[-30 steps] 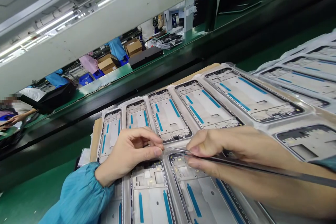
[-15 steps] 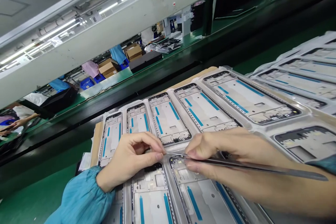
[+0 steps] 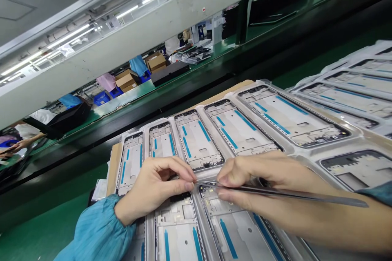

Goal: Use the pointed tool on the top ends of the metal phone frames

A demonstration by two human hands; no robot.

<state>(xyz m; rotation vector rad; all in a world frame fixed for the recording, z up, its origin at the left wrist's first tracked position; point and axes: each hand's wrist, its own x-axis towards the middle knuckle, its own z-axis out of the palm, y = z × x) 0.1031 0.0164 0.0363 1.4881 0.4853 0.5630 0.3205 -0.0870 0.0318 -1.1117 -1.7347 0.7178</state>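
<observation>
My right hand (image 3: pixel 245 179) is closed around a pair of metal tweezers (image 3: pixel 294 194), whose thin tips point left. My left hand (image 3: pixel 165 183) has thumb and fingertips pinched together right at those tips; anything between them is too small to make out. Both hands hover over the top edge of a phone frame (image 3: pixel 241 228) with blue strips, lying in a clear plastic tray (image 3: pixel 200 220). Beside it, under my left hand, lies another phone frame (image 3: pixel 176 232), its top partly covered. Behind my hands a row of similar frames includes one phone frame (image 3: pixel 199 140) just beyond my fingertips.
More trays of phone frames (image 3: pixel 346 94) are stacked at the right. Brown cardboard (image 3: pixel 114 163) shows under the tray's left edge. Beyond a dark gap runs a green bench (image 3: pixel 128 97) with cardboard boxes (image 3: pixel 126 80) and blue bins (image 3: pixel 101 98). At far left, a co-worker's hand (image 3: pixel 23 143) is visible.
Both hands stay over the same frame. The tweezers' back end has shifted slightly left, and my left fingertips have moved a little right and down in view.
</observation>
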